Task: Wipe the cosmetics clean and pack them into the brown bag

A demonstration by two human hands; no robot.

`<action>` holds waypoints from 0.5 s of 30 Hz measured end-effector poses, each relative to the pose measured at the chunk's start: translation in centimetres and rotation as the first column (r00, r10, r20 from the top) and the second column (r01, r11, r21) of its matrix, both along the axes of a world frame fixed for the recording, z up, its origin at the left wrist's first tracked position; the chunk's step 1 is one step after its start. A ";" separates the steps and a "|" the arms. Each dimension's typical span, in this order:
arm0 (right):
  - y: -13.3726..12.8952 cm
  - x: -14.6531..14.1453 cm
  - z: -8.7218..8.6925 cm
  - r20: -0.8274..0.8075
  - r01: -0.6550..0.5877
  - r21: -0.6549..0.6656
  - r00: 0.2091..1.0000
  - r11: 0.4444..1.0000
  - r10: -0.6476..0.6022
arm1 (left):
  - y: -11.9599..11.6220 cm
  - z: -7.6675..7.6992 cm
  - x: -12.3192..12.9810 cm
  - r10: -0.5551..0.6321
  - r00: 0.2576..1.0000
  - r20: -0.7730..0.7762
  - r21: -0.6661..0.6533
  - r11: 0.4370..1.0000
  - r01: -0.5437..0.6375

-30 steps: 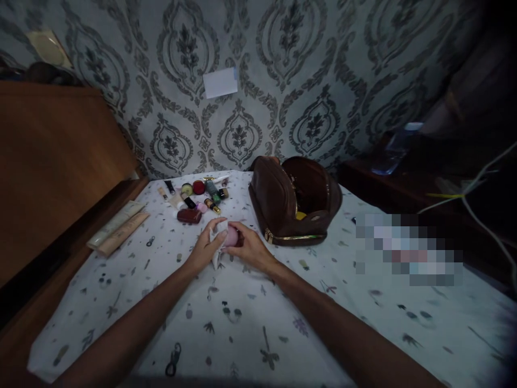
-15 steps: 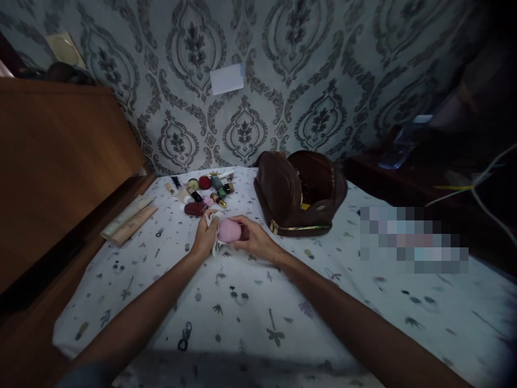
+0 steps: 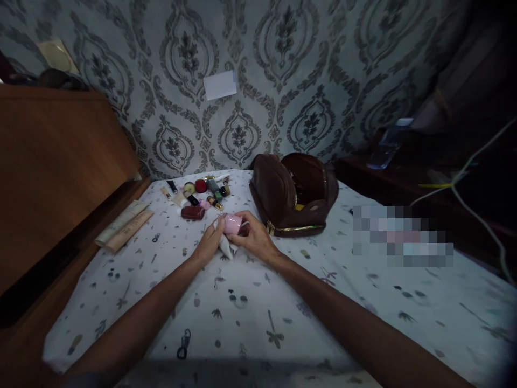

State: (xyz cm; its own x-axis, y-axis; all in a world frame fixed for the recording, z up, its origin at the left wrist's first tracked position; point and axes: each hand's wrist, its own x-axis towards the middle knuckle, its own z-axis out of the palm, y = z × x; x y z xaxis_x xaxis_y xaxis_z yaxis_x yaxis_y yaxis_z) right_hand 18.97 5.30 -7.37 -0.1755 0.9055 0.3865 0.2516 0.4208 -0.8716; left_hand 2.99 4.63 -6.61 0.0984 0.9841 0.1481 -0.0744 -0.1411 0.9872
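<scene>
Above the printed cloth, a smooth, rounded pink cosmetic container [image 3: 233, 223] is held between my two hands. My right hand [image 3: 257, 238] grips its right side, the thumb and fingers closed around it. My left hand [image 3: 210, 238] is closed on a crumpled white wiping cloth [image 3: 226, 249], which hangs below the container and touches it. Just beyond my left hand lie a dark red glossy item [image 3: 193, 213], a small bottle with a gold cap [image 3: 215, 203], a red round compact [image 3: 201, 186] and a green tube [image 3: 214, 188].
A brown cosmetic bag [image 3: 266, 196] stands unzipped to the right of the loose cosmetics. Two long tubes [image 3: 125, 226] lie at the left edge, beside a wooden cabinet [image 3: 60, 178]. On the right are a blurred-out patch [image 3: 404, 234], a clear bottle [image 3: 390, 145] and a pale cable [image 3: 484, 221].
The pink container has been turned in my hands and now shows a shiny side. The white cloth has shifted from its left side to below it. The view has moved slightly.
</scene>
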 end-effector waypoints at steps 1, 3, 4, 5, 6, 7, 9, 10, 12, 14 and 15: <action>0.1 0.0 0.0 0.026 0.039 0.013 0.999 0.999 -0.039 | -0.2 0.0 0.0 0.003 0.998 -0.059 0.059 0.998 0.001; 0.3 0.1 -0.1 0.064 0.103 0.043 0.992 0.994 -0.105 | -0.5 -0.1 0.2 0.038 0.977 -0.211 0.204 0.979 0.006; 0.4 0.2 -0.2 0.082 0.122 0.057 0.989 0.991 -0.127 | -0.6 -0.2 0.3 0.068 0.959 -0.276 0.264 0.964 0.008; 0.4 0.2 -0.2 0.100 0.136 0.069 0.985 0.988 -0.143 | -0.7 -0.3 0.4 0.099 0.938 -0.331 0.314 0.949 0.011; 0.5 0.2 -0.3 0.119 0.148 0.082 0.980 0.985 -0.158 | -0.7 -0.4 0.4 0.132 0.918 -0.375 0.355 0.935 0.011; 0.5 0.2 -0.4 0.140 0.157 0.095 0.976 0.983 -0.170 | -0.8 -0.5 0.4 0.161 0.899 -0.408 0.389 0.921 0.011; 0.4 0.1 -0.5 0.184 0.155 0.125 0.967 0.980 -0.177 | -0.8 -0.7 0.4 0.199 0.871 -0.449 0.437 0.899 0.019; 0.4 0.1 -0.5 0.208 0.148 0.144 0.962 0.979 -0.176 | -0.8 -0.7 0.3 0.210 0.861 -0.463 0.453 0.891 0.026; 0.2 0.0 -0.5 0.254 0.130 0.180 0.952 0.975 -0.173 | -0.9 -0.7 0.2 0.226 0.848 -0.479 0.480 0.877 0.038; 0.0 0.0 -0.4 0.293 0.108 0.200 0.942 0.974 -0.164 | -0.9 -0.7 0.2 0.239 0.834 -0.497 0.501 0.864 0.051; 0.0 0.0 -0.3 0.308 0.096 0.204 0.938 0.974 -0.157 | -1.0 -0.6 0.1 0.244 0.826 -0.508 0.509 0.859 0.060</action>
State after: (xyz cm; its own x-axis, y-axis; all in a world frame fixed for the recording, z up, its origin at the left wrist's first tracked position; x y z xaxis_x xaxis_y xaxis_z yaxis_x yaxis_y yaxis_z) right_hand 19.00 5.27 -7.67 -0.2065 0.8471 0.4897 0.5661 0.5116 -0.6463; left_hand 3.13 3.67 -7.22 0.2229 0.8022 0.5539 0.4836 -0.5843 0.6516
